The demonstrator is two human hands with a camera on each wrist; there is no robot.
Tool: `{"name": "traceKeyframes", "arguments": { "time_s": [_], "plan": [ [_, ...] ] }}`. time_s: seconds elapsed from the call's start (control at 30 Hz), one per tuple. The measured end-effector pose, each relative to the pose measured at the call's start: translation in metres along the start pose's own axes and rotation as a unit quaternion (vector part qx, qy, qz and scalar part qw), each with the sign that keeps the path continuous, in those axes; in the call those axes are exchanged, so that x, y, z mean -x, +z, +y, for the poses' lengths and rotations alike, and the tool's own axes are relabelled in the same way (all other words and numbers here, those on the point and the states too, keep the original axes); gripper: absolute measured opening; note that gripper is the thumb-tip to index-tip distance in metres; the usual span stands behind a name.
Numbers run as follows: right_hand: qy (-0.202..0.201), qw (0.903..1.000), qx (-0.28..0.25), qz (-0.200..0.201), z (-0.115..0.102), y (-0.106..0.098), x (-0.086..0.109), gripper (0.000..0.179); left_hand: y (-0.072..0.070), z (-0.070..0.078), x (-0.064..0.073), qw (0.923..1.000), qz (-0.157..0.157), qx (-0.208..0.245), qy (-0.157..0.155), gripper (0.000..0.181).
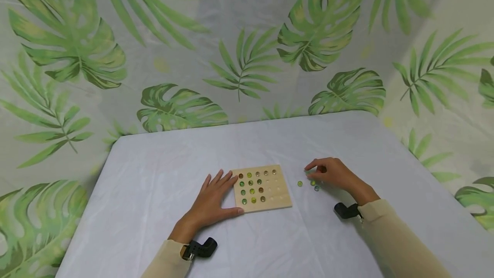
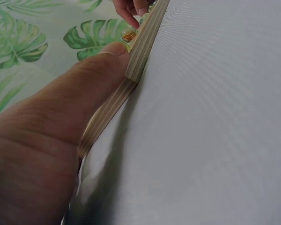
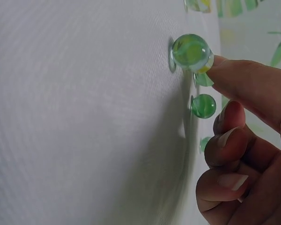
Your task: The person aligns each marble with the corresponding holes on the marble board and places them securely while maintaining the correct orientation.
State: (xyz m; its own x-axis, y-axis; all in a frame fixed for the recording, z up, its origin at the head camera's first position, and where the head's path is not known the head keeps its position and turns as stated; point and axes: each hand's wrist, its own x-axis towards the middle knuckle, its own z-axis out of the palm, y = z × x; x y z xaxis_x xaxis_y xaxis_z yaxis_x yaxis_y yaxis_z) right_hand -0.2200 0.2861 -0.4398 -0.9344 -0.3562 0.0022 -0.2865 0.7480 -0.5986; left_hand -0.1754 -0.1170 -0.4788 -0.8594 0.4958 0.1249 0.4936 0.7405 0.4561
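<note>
A light wooden board (image 1: 283, 190) with rows of round hollows lies on the white table. Glass marbles (image 1: 252, 191) fill its left columns and its far row; bare hollows show at the near right. My left hand (image 1: 210, 203) rests at the board's left side, fingers spread over the far left corner and thumb (image 2: 93, 77) along the near edge. To the right of the board my right hand (image 1: 332, 175) is low over several loose marbles. Its thumb (image 3: 248, 79) overlaps a green marble (image 3: 190, 52) in the right wrist view, with a gap between thumb and fingertips.
The white tablecloth (image 1: 162, 162) spreads out around the board. Leaf-patterned cloth (image 1: 247, 55) hangs behind the table and at both sides. A small black camera sits on each wrist, the left one (image 1: 200, 248) close to the near table area.
</note>
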Motion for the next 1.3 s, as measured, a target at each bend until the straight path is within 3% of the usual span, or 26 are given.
{"name": "traceKeyframes", "arguments": {
  "time_s": [0.6, 1.3],
  "plan": [
    [0.001, 1.0, 0.004, 0.001, 0.005, 0.002, -0.003, 0.02, 0.001, -0.001, 0.0, 1.0, 0.006, 0.0, 0.007, 0.097],
    [-0.003, 1.0, -0.006, 0.003, -0.006, 0.006, -0.006, 0.02, 0.002, -0.003, -0.001, 1.0, 0.0, 0.001, 0.003, 0.097]
  ]
}}
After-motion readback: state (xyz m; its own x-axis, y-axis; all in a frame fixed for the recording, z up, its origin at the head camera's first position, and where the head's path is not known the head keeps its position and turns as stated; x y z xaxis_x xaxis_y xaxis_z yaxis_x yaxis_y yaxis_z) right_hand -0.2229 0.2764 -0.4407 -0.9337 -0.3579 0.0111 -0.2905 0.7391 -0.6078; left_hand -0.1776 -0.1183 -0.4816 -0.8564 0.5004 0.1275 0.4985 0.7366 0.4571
